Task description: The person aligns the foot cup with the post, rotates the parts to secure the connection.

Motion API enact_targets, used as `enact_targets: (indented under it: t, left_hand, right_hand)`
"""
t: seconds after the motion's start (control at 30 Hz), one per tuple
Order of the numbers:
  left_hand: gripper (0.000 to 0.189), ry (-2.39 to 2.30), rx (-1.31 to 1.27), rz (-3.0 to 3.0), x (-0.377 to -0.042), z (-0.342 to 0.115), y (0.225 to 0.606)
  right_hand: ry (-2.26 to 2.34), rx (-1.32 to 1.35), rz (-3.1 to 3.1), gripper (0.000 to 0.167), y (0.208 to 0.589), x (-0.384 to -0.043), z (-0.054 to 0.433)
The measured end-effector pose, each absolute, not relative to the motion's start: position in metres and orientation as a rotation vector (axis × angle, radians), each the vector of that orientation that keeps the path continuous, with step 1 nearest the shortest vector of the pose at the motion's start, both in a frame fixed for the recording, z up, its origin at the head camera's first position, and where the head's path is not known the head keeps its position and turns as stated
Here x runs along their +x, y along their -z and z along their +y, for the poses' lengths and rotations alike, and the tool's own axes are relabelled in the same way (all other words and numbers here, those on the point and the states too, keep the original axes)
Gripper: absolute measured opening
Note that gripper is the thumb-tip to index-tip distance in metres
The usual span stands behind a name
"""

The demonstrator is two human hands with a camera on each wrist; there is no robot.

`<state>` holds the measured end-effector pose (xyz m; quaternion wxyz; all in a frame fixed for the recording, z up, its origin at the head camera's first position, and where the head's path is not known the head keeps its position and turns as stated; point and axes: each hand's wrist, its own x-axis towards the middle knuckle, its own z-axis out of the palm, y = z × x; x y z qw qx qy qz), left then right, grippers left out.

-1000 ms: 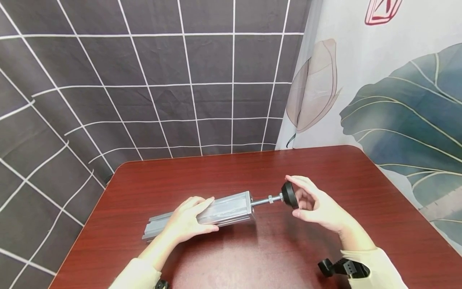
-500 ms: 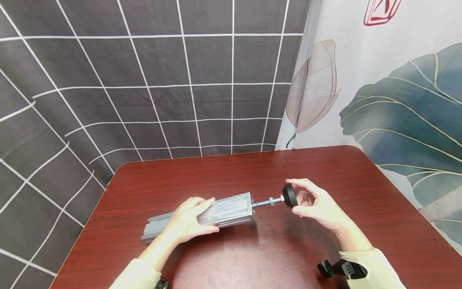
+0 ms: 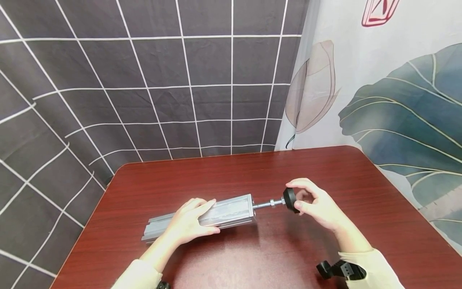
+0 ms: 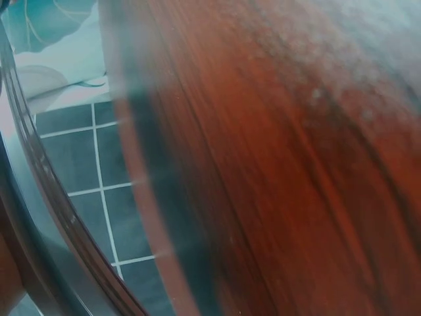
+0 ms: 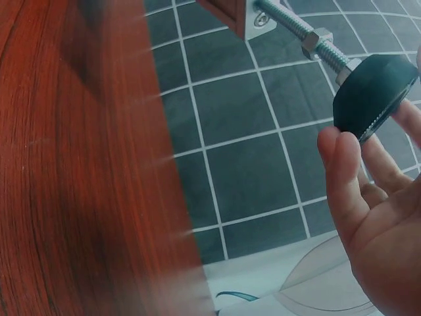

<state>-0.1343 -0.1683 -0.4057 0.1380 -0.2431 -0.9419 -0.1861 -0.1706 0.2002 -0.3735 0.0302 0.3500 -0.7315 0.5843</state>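
An aluminium extrusion profile (image 3: 231,210) lies slantwise over the table, its left part under my left hand (image 3: 189,222). That hand grips it from above, thumb along the near side and fingers over the top. From the profile's right end plate a threaded rod (image 3: 262,205) sticks out, carrying a hex nut (image 5: 317,43). At the rod's end sits a black levelling foot (image 5: 371,95). My right hand (image 3: 319,206) pinches the foot's rim between thumb and fingers. In the left wrist view the profile (image 4: 39,217) runs blurred along the left edge.
The reddish wooden table (image 3: 231,261) has its far edge against a dark grid-patterned curtain (image 3: 213,100). A white curtain with leaf prints (image 3: 404,120) hangs at the right. A black wrist mount (image 3: 343,269) juts from the right sleeve.
My right thumb and fingers have shifted round the rim of the black levelling foot, the thumb moving up slightly. The left hand and the profile stay nearly where they were.
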Motion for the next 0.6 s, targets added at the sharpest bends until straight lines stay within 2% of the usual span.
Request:
enact_targets:
  t: [0.27,0.4,0.6]
  left_hand:
    - [0.074,0.553,-0.669,-2.745,-0.1325,-0.1716,0.4064]
    - [0.075,0.556,-0.660,-2.743,-0.1321,-0.1720,0.4067]
    - [0.073,0.549,-0.670,-2.718,-0.1323,-0.1711,0.4074]
  right_hand:
    - [-1.744,1.205,-2.332,0.076,0.3756,-0.1690,0.2054]
    - [-1.816,1.157,-2.362,0.076,0.3760,-0.1685,0.2059]
    - [-1.850,1.030,-2.388,0.067,0.3747,-0.1700,0.2058]
